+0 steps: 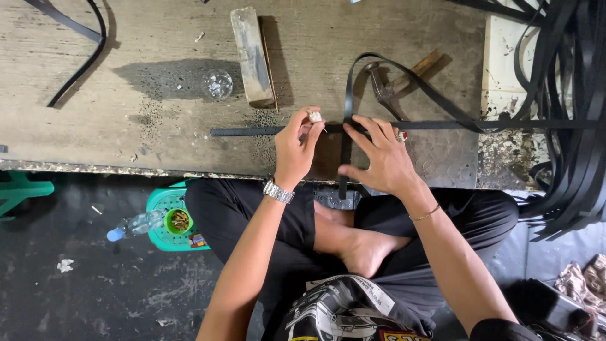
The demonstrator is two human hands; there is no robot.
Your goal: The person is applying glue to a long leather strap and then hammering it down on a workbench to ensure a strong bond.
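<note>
At centre frame on the worn counter (158, 126), my right hand (382, 158) pins two crossed black straps (346, 136), thin, limp and light, best held flat at their crossing, while my left hand (297, 148) pinches a small white piece (314, 116).

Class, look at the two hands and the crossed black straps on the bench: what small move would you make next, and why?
Probably bring the small pale piece in the left hand down onto the crossing of the black straps. The right hand presses flat on that crossing, and the piece is pinched just above it.
</note>
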